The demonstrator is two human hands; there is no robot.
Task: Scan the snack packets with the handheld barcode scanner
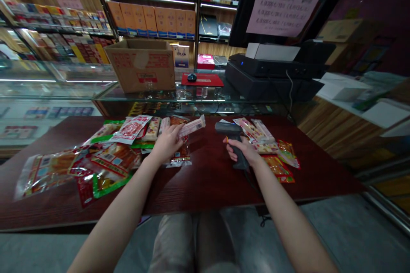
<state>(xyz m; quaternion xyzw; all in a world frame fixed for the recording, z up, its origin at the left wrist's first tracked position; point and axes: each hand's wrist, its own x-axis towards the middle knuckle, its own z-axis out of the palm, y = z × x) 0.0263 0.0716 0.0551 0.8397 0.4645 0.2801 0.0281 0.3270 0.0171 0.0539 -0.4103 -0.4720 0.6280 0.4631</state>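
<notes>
My left hand (167, 142) is closed on a long pale pink snack packet (193, 126), held just above the dark red table (208, 183). My right hand (244, 150) grips the handle of a dark grey barcode scanner (231, 133), whose head points left toward the packet. Left of my left hand lies a spread of several red and green snack packets (105, 160). A smaller group of packets (272, 147) lies to the right of the scanner.
A glass counter (153, 96) behind the table carries a cardboard box (142, 65), a red mouse pad with a mouse (202, 79) and a black till with a printer (272, 70). Shelves of goods (57, 30) fill the back wall. My knees show below the table edge.
</notes>
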